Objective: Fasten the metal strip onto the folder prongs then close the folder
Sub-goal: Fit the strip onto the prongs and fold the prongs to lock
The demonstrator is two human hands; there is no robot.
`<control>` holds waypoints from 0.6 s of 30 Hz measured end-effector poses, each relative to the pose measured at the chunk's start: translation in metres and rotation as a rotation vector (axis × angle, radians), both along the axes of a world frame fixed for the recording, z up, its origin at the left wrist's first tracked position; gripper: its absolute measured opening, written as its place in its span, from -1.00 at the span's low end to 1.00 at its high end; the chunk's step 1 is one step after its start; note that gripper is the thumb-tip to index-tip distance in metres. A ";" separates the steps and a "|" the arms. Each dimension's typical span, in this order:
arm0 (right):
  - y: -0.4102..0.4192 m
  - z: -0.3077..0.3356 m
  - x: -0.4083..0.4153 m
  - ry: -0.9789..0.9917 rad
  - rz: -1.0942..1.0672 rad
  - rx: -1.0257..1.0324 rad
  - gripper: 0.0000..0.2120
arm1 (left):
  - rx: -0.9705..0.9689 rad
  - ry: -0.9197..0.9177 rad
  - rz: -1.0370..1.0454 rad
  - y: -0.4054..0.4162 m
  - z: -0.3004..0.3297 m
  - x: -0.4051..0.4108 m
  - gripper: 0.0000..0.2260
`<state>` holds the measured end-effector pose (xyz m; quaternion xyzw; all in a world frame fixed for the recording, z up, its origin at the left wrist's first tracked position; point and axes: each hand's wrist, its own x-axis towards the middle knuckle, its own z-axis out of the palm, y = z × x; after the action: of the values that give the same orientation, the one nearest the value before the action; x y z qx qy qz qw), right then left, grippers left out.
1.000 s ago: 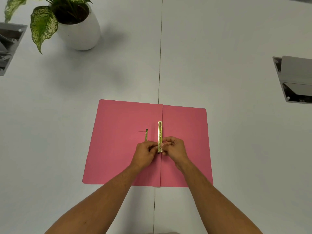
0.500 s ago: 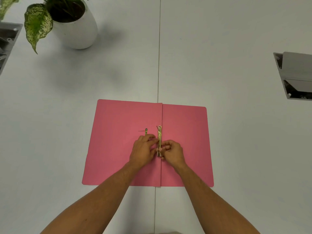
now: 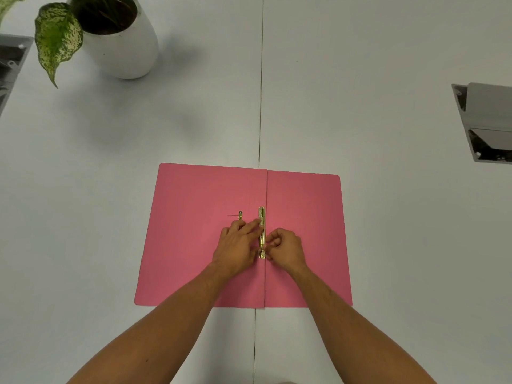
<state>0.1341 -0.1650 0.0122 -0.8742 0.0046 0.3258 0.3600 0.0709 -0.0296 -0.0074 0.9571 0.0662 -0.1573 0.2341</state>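
A pink folder [image 3: 194, 245] lies open and flat on the white table. A gold metal strip [image 3: 261, 216] lies along its centre fold. My left hand [image 3: 237, 243] rests on the left flap, its fingers spread and pressing on the middle of the strip. My right hand [image 3: 285, 248] pinches the strip's near end between thumb and fingers. A second small gold piece [image 3: 240, 215] sticks out from under my left fingers on the left flap. The prongs are hidden under my hands.
A white pot with a speckled green plant [image 3: 122, 45] stands at the far left. Grey cable boxes are set into the table at the left edge [image 3: 11, 65] and the right edge [image 3: 484, 120]. A seam [image 3: 260, 106] runs down the table's middle.
The strip has been lowered flat onto the fold and sits nearer to me. My left fingers have spread out over it, and my right hand has slid to its near end.
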 end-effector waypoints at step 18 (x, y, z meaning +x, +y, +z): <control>0.042 0.008 0.056 -0.192 0.210 0.006 -0.91 | 0.051 0.017 -0.064 0.005 0.013 0.009 -0.59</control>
<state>0.1905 -0.1235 0.0199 -0.8959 -0.1224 0.2767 0.3254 0.0798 -0.0245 0.0054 0.9630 0.0418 -0.1712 0.2041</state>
